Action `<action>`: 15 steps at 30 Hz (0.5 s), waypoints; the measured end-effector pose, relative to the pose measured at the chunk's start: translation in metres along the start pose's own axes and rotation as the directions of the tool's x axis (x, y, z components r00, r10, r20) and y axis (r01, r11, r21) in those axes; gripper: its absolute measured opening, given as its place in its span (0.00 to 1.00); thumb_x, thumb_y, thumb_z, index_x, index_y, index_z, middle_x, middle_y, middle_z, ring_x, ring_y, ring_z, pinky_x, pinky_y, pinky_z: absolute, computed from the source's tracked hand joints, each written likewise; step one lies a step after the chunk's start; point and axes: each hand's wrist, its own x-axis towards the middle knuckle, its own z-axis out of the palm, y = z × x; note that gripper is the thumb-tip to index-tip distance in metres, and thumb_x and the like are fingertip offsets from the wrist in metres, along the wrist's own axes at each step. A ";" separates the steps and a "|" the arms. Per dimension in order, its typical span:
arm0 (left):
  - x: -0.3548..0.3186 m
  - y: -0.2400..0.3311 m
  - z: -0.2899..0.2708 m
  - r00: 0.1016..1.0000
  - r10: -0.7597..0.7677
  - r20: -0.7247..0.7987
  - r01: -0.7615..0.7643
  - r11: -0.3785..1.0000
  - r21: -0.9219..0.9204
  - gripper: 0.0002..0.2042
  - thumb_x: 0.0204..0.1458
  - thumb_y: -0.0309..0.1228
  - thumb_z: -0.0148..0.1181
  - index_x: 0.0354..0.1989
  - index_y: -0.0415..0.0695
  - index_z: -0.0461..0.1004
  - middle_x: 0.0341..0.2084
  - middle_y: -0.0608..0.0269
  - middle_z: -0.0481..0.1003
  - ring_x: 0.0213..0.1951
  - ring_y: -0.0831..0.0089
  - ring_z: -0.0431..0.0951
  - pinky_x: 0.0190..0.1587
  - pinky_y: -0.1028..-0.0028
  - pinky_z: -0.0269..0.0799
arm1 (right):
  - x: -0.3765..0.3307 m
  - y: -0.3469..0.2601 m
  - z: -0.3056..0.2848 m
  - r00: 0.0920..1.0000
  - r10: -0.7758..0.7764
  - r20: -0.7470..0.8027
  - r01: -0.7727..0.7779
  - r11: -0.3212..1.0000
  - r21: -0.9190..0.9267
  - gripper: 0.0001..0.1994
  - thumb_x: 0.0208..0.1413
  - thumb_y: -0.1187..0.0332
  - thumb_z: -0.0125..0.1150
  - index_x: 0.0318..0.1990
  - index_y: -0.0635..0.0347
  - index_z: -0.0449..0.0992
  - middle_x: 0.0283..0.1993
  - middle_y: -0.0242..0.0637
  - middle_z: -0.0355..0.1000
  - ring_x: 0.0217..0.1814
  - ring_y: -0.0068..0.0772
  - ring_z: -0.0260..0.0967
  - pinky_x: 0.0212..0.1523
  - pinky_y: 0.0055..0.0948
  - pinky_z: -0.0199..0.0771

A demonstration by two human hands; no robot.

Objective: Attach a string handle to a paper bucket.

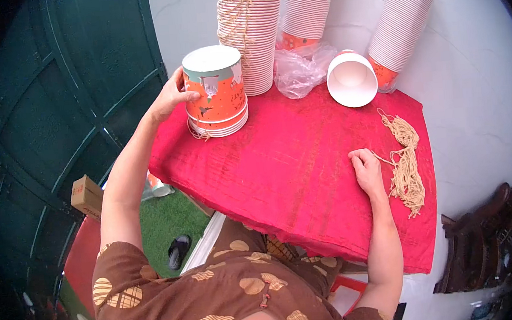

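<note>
My left hand (170, 97) grips the side of an upside-down orange paper cup (214, 88) that tops a short stack of the same cups at the far left of the red cloth (293, 175). My right hand (366, 169) rests on the cloth with curled fingers, pinching a strand at the edge of a bundle of tan strings (406, 169) lying to its right. A single cup (352, 78) lies on its side at the back, its white inside facing me.
Tall stacks of cups (253, 34) stand at the back, some leaning on the white wall, with crumpled clear plastic (300, 69) between them. A dark green door (71, 102) is on the left. A cardboard box (86, 196) and a black sandal (179, 250) lie below.
</note>
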 end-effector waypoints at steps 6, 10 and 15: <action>-0.001 0.001 0.002 1.000 -0.006 -0.018 0.006 1.000 0.024 0.52 0.31 0.39 0.78 0.66 0.38 0.52 0.60 0.54 0.63 0.62 0.65 0.63 0.66 0.66 0.55 | 0.000 -0.001 0.000 1.000 -0.010 0.003 0.010 1.000 -0.010 0.06 0.55 0.75 0.54 0.36 0.66 0.77 0.36 0.45 0.74 0.39 0.41 0.74 0.41 0.34 0.72; -0.001 -0.005 -0.001 0.999 -0.009 -0.047 0.012 0.998 0.054 0.53 0.32 0.39 0.79 0.67 0.37 0.51 0.60 0.51 0.63 0.62 0.63 0.63 0.66 0.66 0.56 | -0.001 0.000 0.001 1.000 -0.020 0.001 0.020 1.000 -0.011 0.06 0.55 0.76 0.54 0.36 0.66 0.77 0.36 0.45 0.74 0.38 0.41 0.74 0.41 0.34 0.72; -0.005 -0.011 0.002 0.995 0.001 -0.103 0.007 0.996 0.085 0.54 0.33 0.40 0.79 0.67 0.36 0.49 0.61 0.49 0.62 0.63 0.61 0.63 0.66 0.64 0.57 | 0.000 -0.002 0.000 1.000 -0.001 0.006 0.001 1.000 -0.007 0.06 0.56 0.75 0.54 0.36 0.66 0.77 0.36 0.45 0.74 0.39 0.41 0.74 0.41 0.34 0.72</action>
